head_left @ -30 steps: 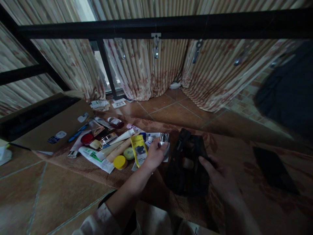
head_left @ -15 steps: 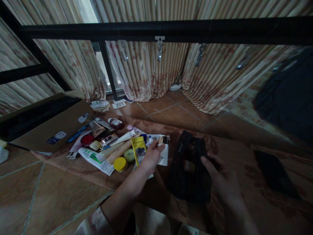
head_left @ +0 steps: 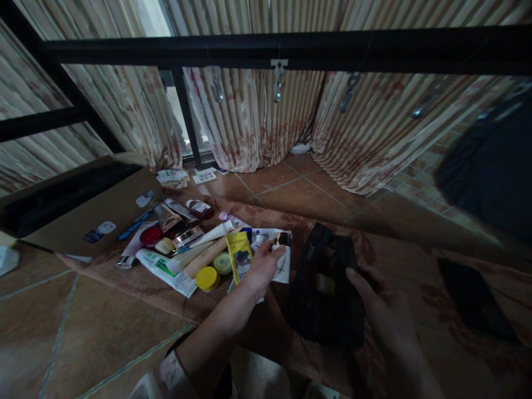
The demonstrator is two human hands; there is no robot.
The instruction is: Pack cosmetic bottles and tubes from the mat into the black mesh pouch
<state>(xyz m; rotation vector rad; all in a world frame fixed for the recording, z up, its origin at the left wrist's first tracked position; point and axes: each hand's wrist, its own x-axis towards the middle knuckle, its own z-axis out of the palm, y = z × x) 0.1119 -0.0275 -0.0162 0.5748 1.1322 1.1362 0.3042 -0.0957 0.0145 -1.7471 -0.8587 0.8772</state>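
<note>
Both hands are at work over a brown woven mat spread on the tiled floor. Left hand reaches to the middle of the mat, fingers pinched on a white printed sachet lying at the right end of a heap of toiletries. Right hand grips the right side of a black mesh pouch, which stands open on the mat just right of the sachet; something pale shows through its mesh, too dim to name.

Beside the left hand a yellow packet leans against the heap. Further toward the mat's left end lie a yellow-capped jar, a round green tin, a tan tube, a white tube with green print and a red round case. A flattened cardboard box lies past the mat's left edge. A dark flat thing rests near the mat's right end, well apart from the pouch.
</note>
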